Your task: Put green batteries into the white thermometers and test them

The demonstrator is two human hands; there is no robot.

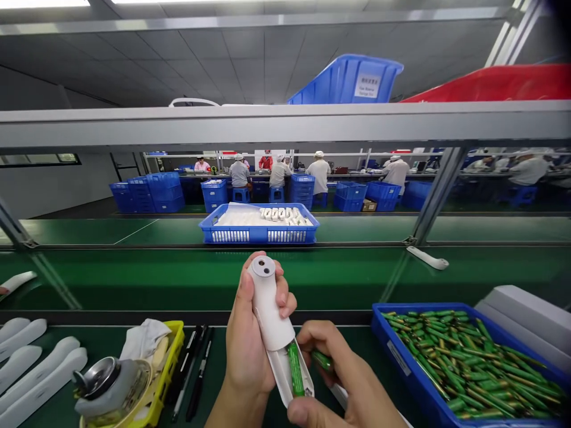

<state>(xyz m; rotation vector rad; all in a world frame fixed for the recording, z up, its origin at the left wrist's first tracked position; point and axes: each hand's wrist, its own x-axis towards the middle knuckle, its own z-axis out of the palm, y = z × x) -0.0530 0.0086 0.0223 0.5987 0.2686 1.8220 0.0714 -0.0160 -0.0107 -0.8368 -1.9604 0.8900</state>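
Note:
A white handheld device (273, 309), perhaps a thermometer, stands tilted in my left hand (247, 339), whose fingers wrap round its body. Its round top end, with two small dark holes, points away from me. The lower part is uncovered, and a green battery (295, 370) lies in that open compartment. Between the curled fingers of my right hand (352, 380) is a second green battery (322, 360), beside the compartment. My right thumb is at the device's lower end. Partly hidden beneath that hand lies a white piece (339, 395).
A blue bin (392, 351) of green batteries stands at right. White device parts (40, 374), a yellow basket (172, 362) with a metal-topped bottle (104, 386), and black pens (198, 371) lie left. Beyond, a green belt (147, 273) carries a white device (427, 258); a blue tray (259, 236) stands behind.

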